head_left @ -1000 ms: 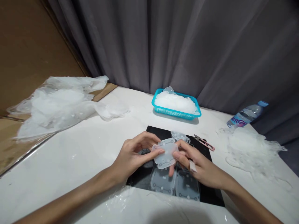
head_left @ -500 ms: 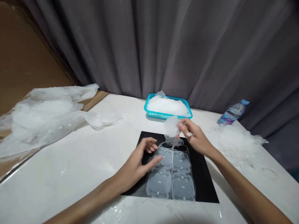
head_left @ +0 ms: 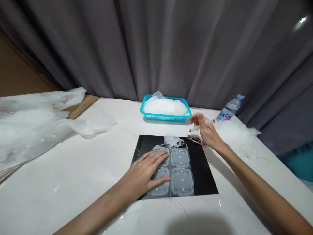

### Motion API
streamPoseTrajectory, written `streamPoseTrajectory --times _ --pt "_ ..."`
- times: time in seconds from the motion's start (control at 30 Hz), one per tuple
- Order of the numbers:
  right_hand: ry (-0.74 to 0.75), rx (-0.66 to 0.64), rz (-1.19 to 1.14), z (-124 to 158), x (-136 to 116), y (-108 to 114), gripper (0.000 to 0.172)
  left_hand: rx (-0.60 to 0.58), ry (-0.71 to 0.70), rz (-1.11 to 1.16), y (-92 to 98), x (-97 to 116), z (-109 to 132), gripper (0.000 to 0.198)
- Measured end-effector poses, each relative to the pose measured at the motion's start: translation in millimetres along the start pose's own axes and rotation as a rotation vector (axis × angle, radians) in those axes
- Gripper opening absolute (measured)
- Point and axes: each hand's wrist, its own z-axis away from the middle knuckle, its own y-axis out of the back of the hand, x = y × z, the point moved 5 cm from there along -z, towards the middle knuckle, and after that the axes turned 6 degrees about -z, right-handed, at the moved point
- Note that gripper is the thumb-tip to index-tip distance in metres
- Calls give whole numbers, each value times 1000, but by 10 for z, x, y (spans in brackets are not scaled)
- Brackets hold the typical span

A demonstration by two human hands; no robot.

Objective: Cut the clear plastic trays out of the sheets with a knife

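Note:
My left hand (head_left: 146, 171) lies flat with fingers stretched over the left part of a translucent sheet of molded, rounded-square pads (head_left: 182, 179). That sheet rests on a black mat (head_left: 202, 178). A white pen (head_left: 202, 126), dark at both ends, is held across my right hand (head_left: 204, 129), which hovers past the mat's far right corner. Its thumb and fingertips show nothing else between them. Small thread snips (head_left: 197, 140) lie below that hand at the mat's edge. Crumpled clear film and thin strands (head_left: 172, 141) bunch at the sheet's far end.
A turquoise basket (head_left: 166, 117) heaped with white translucent pieces (head_left: 165, 106) stands at the back. To its right are a water bottle (head_left: 230, 109) and a pile of clear scraps (head_left: 238, 137). Large translucent plastic bags (head_left: 31, 127) sit by cardboard (head_left: 81, 107) on the left.
The loose translucent pad is gone from my right hand, which now shows the pen. My left hand has come down flat onto the sheet. The view has shifted to the right.

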Motion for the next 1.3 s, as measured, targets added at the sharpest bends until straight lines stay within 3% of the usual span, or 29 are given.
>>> streamPoseTrajectory --times 0.07,0.13,0.3,0.4,0.5,0.67,0.83,1.3 --pt "-111 -224 -241 362 -22 -58 65 49 2 -46 17 -31 -3 74" --pt "-143 -371 -286 638 -68 -95 54 106 11 -83 66 -46 -25 72" --pt "-181 -515 -291 903 -60 -201 17 177 -73 -49 203 63 -216 47" --pt "-123 -537 -247 914 -49 -236 7 91 -165 51 136 153 -384 45" --pt "-82 -516 -214 903 -48 -203 5 28 -169 109 2 163 -485 52" --pt "-34 -546 -206 886 -82 -183 9 25 -140 115 -101 128 -483 59" --pt "31 -597 -270 872 -133 -272 11 25 -146 118 -81 129 -482 59" --pt "114 -610 -144 860 -169 -336 12 65 -165 141 -103 137 -472 52"
